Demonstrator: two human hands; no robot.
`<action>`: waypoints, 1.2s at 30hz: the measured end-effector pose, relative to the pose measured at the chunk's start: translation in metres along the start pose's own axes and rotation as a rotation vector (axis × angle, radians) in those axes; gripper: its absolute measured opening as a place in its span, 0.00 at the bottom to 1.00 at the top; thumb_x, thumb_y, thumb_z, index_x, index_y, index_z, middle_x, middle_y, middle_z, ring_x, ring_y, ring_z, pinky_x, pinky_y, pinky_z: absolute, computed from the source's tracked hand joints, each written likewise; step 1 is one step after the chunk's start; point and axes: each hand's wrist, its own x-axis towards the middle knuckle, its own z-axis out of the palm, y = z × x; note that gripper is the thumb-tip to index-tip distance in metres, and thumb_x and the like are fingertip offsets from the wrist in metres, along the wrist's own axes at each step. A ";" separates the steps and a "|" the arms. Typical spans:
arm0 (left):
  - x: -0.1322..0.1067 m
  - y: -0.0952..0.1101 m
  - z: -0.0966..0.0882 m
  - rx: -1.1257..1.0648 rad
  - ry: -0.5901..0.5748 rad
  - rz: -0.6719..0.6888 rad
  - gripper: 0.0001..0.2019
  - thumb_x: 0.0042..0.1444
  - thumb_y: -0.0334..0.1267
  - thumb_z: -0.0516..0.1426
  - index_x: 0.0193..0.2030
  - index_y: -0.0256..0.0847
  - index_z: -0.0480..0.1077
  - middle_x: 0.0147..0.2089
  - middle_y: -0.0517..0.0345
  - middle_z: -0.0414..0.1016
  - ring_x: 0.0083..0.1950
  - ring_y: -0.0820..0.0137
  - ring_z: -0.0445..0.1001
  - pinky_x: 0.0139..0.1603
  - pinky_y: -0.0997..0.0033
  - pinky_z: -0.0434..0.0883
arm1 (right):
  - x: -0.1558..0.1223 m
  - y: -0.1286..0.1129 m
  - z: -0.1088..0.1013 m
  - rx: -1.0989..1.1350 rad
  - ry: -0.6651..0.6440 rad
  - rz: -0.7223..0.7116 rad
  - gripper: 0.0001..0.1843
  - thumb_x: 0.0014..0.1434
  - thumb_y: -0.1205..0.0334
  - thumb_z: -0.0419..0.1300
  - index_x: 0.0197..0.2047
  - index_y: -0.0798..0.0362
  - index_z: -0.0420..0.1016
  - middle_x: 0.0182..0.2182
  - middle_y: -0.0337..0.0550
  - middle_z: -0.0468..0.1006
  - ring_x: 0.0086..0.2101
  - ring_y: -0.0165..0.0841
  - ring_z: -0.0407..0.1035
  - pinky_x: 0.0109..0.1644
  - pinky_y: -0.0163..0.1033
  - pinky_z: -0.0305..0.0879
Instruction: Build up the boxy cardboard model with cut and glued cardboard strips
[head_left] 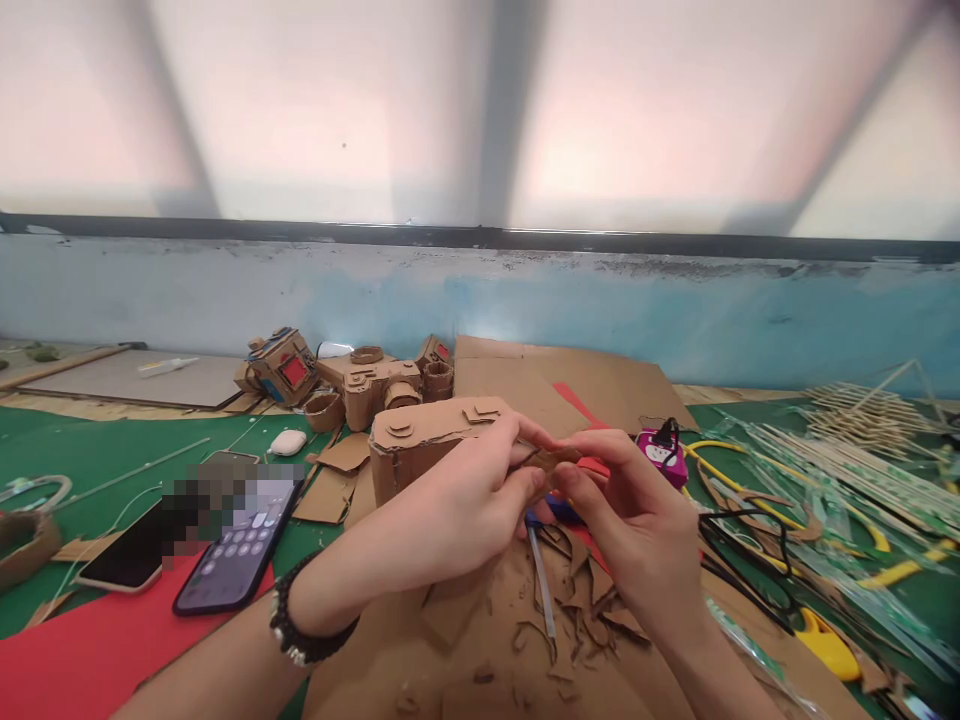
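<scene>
My left hand [480,500], with a dark beaded bracelet [311,610] on its wrist, and my right hand [637,510] meet at the centre. Their fingertips pinch a small scrap of brown cardboard [553,465] between them. Partly hidden behind my left hand stands a box-shaped cardboard camera body [431,430] with small layered discs and strips on top. Below my fingers shows a blue-handled cutter [555,510], its blade [541,580] pointing toward me; I cannot tell whether it rests on the board. Curled cardboard trimmings [592,600] lie beneath on a cardboard sheet [405,640].
Finished cardboard cameras [382,385] stand at the back. Left are phones [240,550], a white earbud case [288,442] and red paper [90,650]. To the right lie black glasses [750,560], a yellow-handled tool [825,640], glue sticks [892,590] and wooden sticks [855,480].
</scene>
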 end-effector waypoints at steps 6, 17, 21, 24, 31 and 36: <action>0.004 0.000 0.009 -0.044 0.080 0.007 0.03 0.74 0.31 0.55 0.45 0.41 0.69 0.37 0.61 0.76 0.39 0.69 0.76 0.40 0.70 0.71 | -0.001 -0.006 0.000 -0.229 0.068 -0.246 0.08 0.72 0.68 0.67 0.49 0.44 0.84 0.42 0.43 0.83 0.40 0.37 0.81 0.37 0.39 0.84; 0.012 -0.010 0.018 -0.126 0.187 0.117 0.03 0.72 0.33 0.56 0.45 0.42 0.71 0.39 0.58 0.81 0.39 0.68 0.78 0.39 0.70 0.73 | 0.000 -0.012 0.001 -0.559 0.133 -0.577 0.23 0.69 0.77 0.66 0.59 0.41 0.82 0.46 0.44 0.80 0.41 0.37 0.80 0.41 0.43 0.80; 0.013 -0.014 0.020 -0.043 0.230 0.153 0.03 0.71 0.32 0.56 0.45 0.43 0.72 0.38 0.58 0.83 0.38 0.68 0.78 0.39 0.69 0.73 | 0.001 -0.007 0.000 -0.581 0.137 -0.661 0.23 0.66 0.81 0.68 0.58 0.49 0.81 0.47 0.46 0.82 0.42 0.36 0.79 0.45 0.42 0.80; 0.012 -0.014 0.021 -0.041 0.239 0.166 0.04 0.69 0.31 0.58 0.47 0.42 0.72 0.42 0.56 0.83 0.43 0.65 0.81 0.43 0.67 0.76 | -0.001 -0.003 -0.001 -0.531 0.155 -0.603 0.23 0.66 0.82 0.68 0.58 0.50 0.81 0.46 0.46 0.83 0.44 0.37 0.80 0.47 0.43 0.81; 0.010 -0.011 0.020 0.008 0.287 0.274 0.06 0.69 0.30 0.59 0.44 0.42 0.77 0.41 0.56 0.85 0.43 0.66 0.83 0.43 0.69 0.77 | -0.008 0.009 -0.002 -0.313 0.169 -0.461 0.26 0.66 0.79 0.69 0.61 0.43 0.81 0.49 0.44 0.85 0.47 0.39 0.81 0.45 0.44 0.84; 0.010 -0.013 0.020 0.069 0.330 0.331 0.07 0.68 0.28 0.58 0.41 0.41 0.77 0.36 0.60 0.82 0.34 0.72 0.79 0.36 0.73 0.73 | -0.010 0.012 -0.001 -0.246 0.143 -0.462 0.28 0.65 0.80 0.69 0.62 0.43 0.80 0.48 0.43 0.85 0.48 0.38 0.81 0.46 0.44 0.85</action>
